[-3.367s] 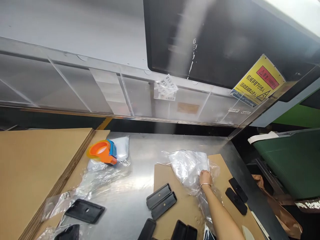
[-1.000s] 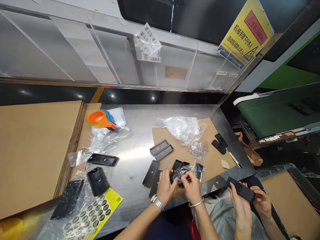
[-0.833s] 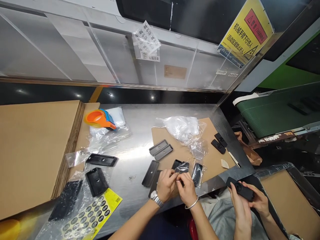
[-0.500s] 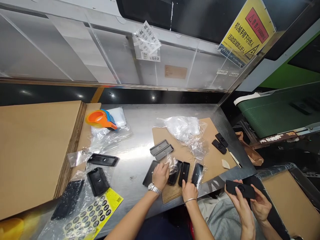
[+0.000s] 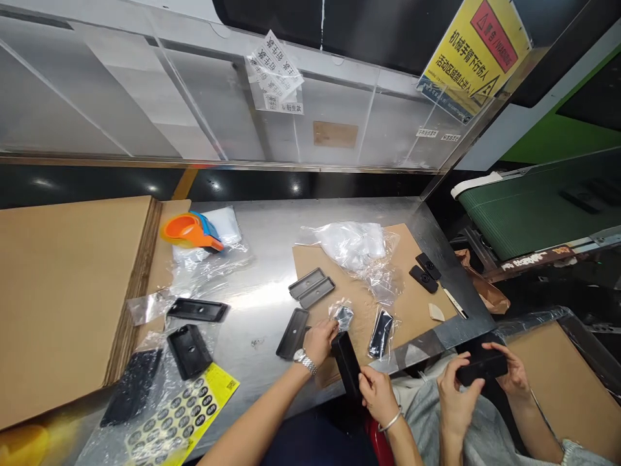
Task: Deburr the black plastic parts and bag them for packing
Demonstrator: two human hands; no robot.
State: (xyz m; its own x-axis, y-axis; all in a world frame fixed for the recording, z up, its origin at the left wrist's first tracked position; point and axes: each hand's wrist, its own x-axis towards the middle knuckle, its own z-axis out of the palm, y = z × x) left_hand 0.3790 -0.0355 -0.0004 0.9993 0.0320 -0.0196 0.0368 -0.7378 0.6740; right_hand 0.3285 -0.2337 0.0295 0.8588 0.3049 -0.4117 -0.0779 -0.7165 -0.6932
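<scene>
My right hand (image 5: 379, 393) is closed round the lower end of a long black plastic tray (image 5: 347, 366), which is raised and tilted off the cardboard. At its upper end is my left hand (image 5: 319, 343), wearing a metal watch, with fingers curled in; what they pinch is hidden. Just beyond those fingers lies a small crumpled clear bag (image 5: 344, 315). A dark grey tray (image 5: 293, 333) rests left of my left hand, and two grey trays (image 5: 311, 287) lie side by side farther back. Right of the raised tray is a black piece in clear film (image 5: 381, 333).
A co-worker's hands (image 5: 456, 395) hold a black part (image 5: 482, 367) at the right. Clear bags (image 5: 352, 246), two black parts (image 5: 423, 278) and a knife (image 5: 455, 303) lie on the cardboard. Leftward are a tape dispenser (image 5: 194, 232), black trays (image 5: 189, 351), a sticker sheet (image 5: 174, 417) and stacked cardboard (image 5: 72, 291).
My right hand has lifted a black tray off the cardboard and tilted it toward me. My left hand has moved slightly right and down, away from the small bag. The co-worker's part has turned.
</scene>
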